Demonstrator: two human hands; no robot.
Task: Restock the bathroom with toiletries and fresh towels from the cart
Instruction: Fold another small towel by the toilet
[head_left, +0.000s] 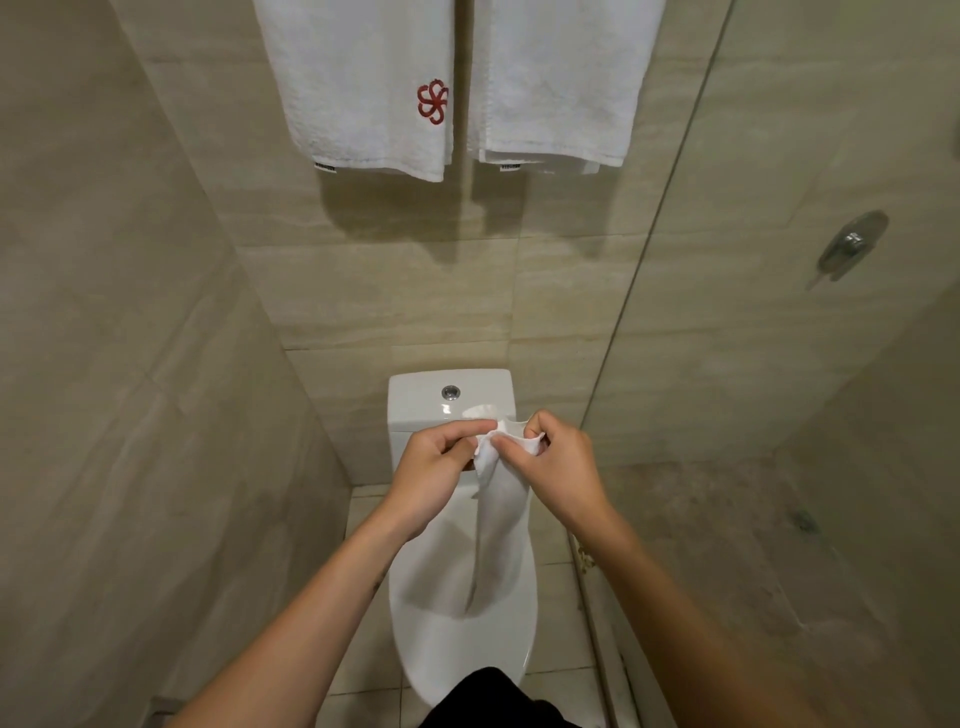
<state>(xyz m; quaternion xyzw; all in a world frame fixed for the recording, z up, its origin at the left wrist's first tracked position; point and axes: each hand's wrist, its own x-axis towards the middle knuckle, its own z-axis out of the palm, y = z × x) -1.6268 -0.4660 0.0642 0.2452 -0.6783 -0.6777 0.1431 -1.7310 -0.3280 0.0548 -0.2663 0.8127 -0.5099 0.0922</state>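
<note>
Person stands facing a toilet, head camera looking down. Both hands are at centre frame, just in front of the cistern (423, 402) with its flush button (451, 392). The left hand (441, 465) and right hand (558, 470) are close together, each pinching the top edge of a thin white sheet (501, 501); cloth or paper, cannot tell. Fingers (462, 430) on both sides are narrow, curled in on the bunched edge. The sheet hangs toward 6 o'clock over the closed toilet lid (467, 654); its lower end is blurred, and contact with the lid cannot be told. At 12 o'clock two fresh towels hang side by side on the wall, a towel with a red emblem (358, 78) and a plain white towel (558, 78). A glass shower screen (675, 249) runs toward 3 o'clock, with the shower handle (852, 244) behind it. Risks, as judged: the grip is only at the fingertips, so a slip on either side could drop the sheet onto the lid or the floor tiles (556, 597) and soil it. Pulling the hands apart could tear it if it is paper. The loose tail could drag on the lid.
</note>
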